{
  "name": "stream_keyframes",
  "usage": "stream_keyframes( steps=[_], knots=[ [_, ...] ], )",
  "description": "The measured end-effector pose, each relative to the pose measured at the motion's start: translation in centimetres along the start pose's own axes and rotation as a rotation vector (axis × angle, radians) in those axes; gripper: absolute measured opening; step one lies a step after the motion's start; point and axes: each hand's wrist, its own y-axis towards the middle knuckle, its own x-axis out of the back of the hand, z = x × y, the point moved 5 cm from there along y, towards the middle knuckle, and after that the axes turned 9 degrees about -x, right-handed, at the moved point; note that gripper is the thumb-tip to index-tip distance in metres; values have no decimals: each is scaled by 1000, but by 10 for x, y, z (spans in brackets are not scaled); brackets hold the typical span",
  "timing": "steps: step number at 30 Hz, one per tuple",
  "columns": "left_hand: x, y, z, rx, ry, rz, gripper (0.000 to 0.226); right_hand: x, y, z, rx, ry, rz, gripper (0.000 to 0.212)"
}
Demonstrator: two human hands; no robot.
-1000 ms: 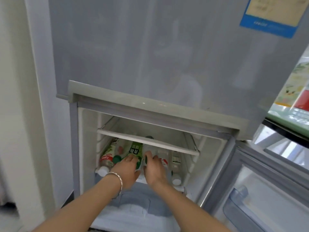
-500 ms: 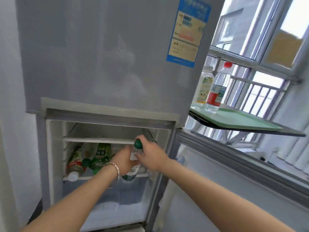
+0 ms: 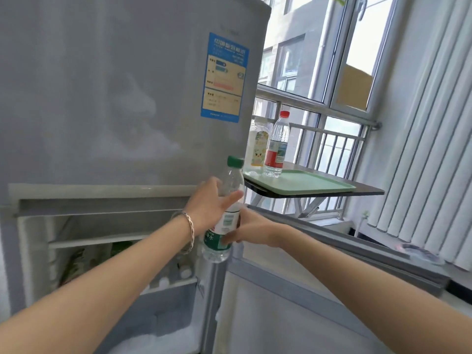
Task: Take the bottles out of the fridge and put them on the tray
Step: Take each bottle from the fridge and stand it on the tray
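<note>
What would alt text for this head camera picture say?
Both hands, left hand and right hand, hold a green-capped bottle before an open fridge. Two bottles stand on a green tray by a window.

A clear plastic water bottle [image 3: 224, 213] with a green cap and green label is held nearly upright in front of the fridge [image 3: 115, 123], whose lower compartment stands open with blurred bottles lying on its shelf. A pale green tray [image 3: 314, 183] lies on the dark tabletop by the window. At the tray's far left corner stand a red-capped bottle [image 3: 277, 146] and a white-capped bottle [image 3: 258, 146], upright, just beside each other.
</note>
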Motion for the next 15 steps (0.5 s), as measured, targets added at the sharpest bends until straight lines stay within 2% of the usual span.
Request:
stream_keyframes(
  steps=[2,4,7,9,12,15],
  knots=[
    [5,9,-29,-124,14,-43,78,25,-10,11,95,91,-83,74],
    [11,22,-55,-228,-19,-112,78,58,-16,18,138,157,-194,71],
    [16,50,-85,-323,-86,-306,47,113,-21,21,121,225,-388,81],
    [10,72,-97,-355,-54,-384,30,146,-21,22,146,249,-495,72],
    [-23,114,-103,-334,-80,-314,29,199,-18,6,152,290,-645,63],
    [-64,135,-107,-264,-299,-86,40,232,-10,-22,108,271,-725,68]
  ],
)
